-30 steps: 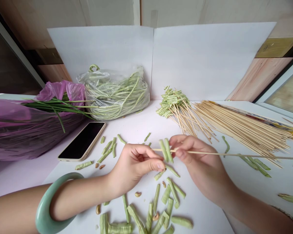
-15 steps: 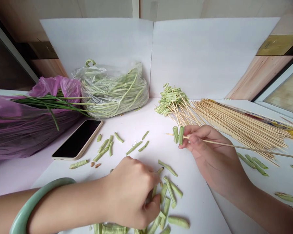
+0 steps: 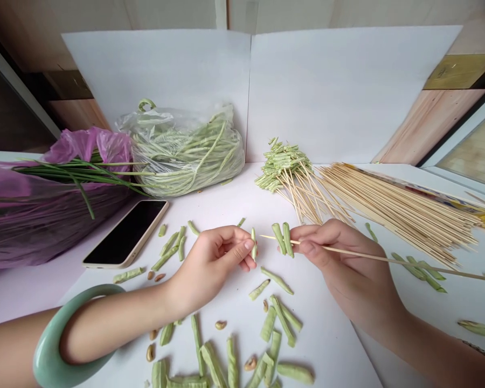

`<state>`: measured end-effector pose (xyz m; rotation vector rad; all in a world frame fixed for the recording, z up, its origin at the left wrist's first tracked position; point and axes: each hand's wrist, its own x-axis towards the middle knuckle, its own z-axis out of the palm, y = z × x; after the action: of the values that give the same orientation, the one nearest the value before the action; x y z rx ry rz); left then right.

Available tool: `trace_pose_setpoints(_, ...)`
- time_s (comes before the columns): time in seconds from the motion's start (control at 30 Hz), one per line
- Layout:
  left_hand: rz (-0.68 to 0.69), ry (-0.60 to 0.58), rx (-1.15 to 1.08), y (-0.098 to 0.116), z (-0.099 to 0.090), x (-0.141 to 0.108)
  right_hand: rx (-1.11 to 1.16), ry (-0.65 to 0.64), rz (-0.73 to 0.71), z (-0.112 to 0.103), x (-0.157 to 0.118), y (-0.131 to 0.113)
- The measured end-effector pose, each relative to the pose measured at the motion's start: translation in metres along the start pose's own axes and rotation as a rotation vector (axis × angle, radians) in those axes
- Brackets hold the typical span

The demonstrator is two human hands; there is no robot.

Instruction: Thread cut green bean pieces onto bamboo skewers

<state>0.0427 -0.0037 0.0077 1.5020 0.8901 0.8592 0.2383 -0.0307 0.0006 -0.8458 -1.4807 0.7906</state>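
My left hand (image 3: pixel 222 256) pinches a short piece of green bean (image 3: pixel 254 245), held upright between thumb and fingers. Just right of it is the pointed tip of a bamboo skewer (image 3: pixel 359 252), apart from the bean by a small gap. My right hand (image 3: pixel 343 264) is closed round the skewer, which lies nearly level. Two bean pieces (image 3: pixel 283 240) are threaded side by side near its tip, by my right fingertips. Many cut bean pieces (image 3: pixel 283 320) lie loose on the white surface below both hands, with a few brown seeds (image 3: pixel 250 362) among them.
Behind my right hand lie filled bean skewers (image 3: pixel 285 164) in a pile and a bundle of bare skewers (image 3: pixel 400 205). A clear bag of long beans (image 3: pixel 189 151), a phone (image 3: pixel 125 231) and a purple bag (image 3: pixel 44 221) stand left. White boards (image 3: pixel 347 91) rise behind.
My left hand has risen from the loose pieces with a bean piece in its pinch and now faces the skewer tip. My right hand has shifted slightly left and down with the skewer.
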Motion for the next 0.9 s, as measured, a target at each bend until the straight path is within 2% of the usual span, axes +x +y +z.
trace_pose_setpoints(0.17,-0.006,0.009,-0.223,-0.004,-0.002,0.001,-0.074,-0.008,-0.016,0.005,-0.001,0.001)
trace_pose_setpoints(0.5,-0.034,-0.076,-0.38,-0.005,-0.003,-0.001,-0.099,-0.027,0.008,0.007,-0.003,0.0)
trace_pose_setpoints(0.73,-0.123,-0.099,-0.484,-0.006,0.0,0.0,-0.09,-0.107,0.033,0.01,-0.005,0.0)
trace_pose_setpoints(0.9,-0.202,-0.153,-0.615,-0.007,-0.001,-0.001,0.011,-0.197,0.072,0.014,-0.005,-0.003)
